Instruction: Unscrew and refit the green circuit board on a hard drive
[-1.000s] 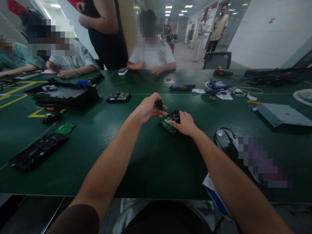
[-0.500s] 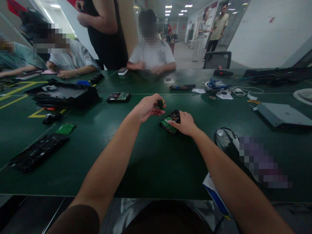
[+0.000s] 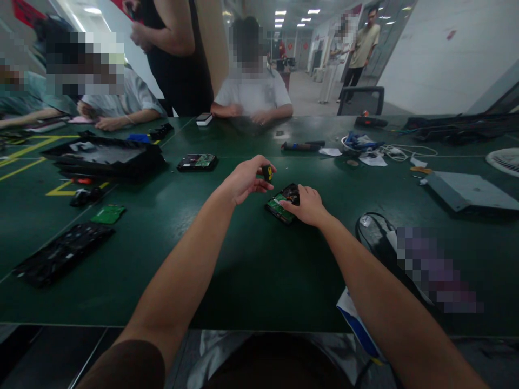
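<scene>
On the green table (image 3: 243, 281) lies a hard drive (image 3: 286, 212) with its green circuit board facing up. My right hand (image 3: 308, 204) grips its right side, the thumb resting across the board and the fingers over the far edge. Just above and left of the drive, my left hand (image 3: 252, 177) pinches a small black-and-yellow tool handle (image 3: 267, 172). Whether a shaft reaches from that handle to the drive is hidden. A second hard drive (image 3: 197, 162), board up, lies farther off to the left.
Left are a black plastic housing (image 3: 105, 156), a green circuit board (image 3: 108, 214) and a black panel (image 3: 65, 254). Right are a grey metal case (image 3: 472, 192), a bundle of cables (image 3: 365, 141) and a blurred-out item (image 3: 438, 270). Across the table sits a person (image 3: 253, 89).
The handle in my left hand has turned, so more of its yellow marking shows. My right hand and the hard drive keep their place.
</scene>
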A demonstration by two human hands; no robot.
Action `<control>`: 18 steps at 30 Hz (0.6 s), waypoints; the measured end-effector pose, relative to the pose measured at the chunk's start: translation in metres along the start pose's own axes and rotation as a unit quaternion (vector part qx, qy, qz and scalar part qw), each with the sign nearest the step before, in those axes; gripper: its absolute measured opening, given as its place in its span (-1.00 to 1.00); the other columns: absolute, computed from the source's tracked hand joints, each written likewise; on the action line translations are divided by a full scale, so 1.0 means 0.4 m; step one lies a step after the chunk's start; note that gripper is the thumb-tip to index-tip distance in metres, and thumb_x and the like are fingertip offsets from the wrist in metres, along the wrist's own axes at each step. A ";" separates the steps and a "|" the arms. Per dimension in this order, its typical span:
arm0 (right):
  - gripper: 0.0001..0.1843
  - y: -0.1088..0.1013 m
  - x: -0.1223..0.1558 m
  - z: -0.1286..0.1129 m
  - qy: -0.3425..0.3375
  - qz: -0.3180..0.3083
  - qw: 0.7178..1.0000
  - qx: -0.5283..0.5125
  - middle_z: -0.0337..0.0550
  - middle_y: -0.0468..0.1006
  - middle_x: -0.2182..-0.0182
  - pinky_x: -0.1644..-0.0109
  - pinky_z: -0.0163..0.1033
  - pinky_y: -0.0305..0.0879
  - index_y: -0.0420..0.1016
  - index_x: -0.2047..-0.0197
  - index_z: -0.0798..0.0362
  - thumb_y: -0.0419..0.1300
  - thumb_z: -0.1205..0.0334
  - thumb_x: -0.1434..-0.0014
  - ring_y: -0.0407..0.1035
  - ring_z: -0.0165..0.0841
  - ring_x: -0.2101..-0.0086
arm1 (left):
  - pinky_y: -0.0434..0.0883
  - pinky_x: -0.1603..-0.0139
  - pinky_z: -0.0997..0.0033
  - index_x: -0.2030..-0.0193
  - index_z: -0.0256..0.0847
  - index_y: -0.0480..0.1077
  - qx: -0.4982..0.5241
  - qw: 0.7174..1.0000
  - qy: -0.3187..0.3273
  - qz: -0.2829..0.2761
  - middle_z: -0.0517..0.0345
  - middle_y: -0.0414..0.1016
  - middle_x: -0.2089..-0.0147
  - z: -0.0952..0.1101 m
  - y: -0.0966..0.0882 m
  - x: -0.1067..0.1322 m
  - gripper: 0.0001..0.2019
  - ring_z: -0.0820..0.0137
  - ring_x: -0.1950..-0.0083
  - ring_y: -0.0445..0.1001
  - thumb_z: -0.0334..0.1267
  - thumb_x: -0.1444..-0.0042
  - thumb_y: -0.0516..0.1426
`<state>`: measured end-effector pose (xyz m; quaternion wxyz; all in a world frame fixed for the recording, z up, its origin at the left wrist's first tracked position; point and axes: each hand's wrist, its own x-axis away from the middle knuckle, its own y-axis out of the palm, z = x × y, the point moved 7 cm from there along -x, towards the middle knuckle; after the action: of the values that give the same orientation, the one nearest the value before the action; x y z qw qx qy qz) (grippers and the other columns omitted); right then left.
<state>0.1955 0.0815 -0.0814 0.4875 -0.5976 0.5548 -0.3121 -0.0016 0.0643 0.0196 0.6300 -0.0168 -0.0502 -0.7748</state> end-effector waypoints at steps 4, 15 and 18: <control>0.28 0.002 -0.001 -0.001 -0.003 -0.001 1.000 0.000 0.40 0.30 -0.36 -0.43 0.23 0.07 0.14 -0.49 0.35 -0.05 -0.64 -0.14 0.17 0.25 -0.34 | 0.38 0.51 0.40 0.19 -0.23 0.48 -0.011 1.000 -0.006 -0.003 -0.08 0.62 0.15 -0.002 0.003 0.002 -0.73 0.36 0.44 0.55 -0.08 -0.13 0.11; 0.23 -0.001 -0.001 -0.003 -0.003 0.002 1.000 0.002 0.37 0.33 -0.34 -0.42 0.21 0.09 0.16 -0.49 0.30 -0.04 -0.61 -0.16 0.20 0.22 -0.33 | 0.36 0.47 0.39 0.22 -0.22 0.52 -0.051 0.998 0.022 0.026 -0.08 0.61 0.20 0.008 -0.005 0.002 -0.73 0.38 0.45 0.50 -0.09 -0.11 0.13; 0.23 -0.003 0.001 -0.003 -0.002 -0.001 1.000 0.000 0.38 0.32 -0.36 -0.43 0.23 0.08 0.15 -0.49 0.30 -0.04 -0.61 -0.16 0.19 0.23 -0.34 | 0.35 0.47 0.38 0.17 -0.22 0.49 -0.057 0.998 0.028 0.027 -0.09 0.63 0.19 0.013 -0.001 0.004 -0.75 0.37 0.45 0.50 -0.11 -0.10 0.15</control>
<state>0.1947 0.0808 -0.0801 0.4881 -0.5988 0.5534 -0.3114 -0.0024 0.0632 0.0250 0.6496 -0.0329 0.0122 -0.7595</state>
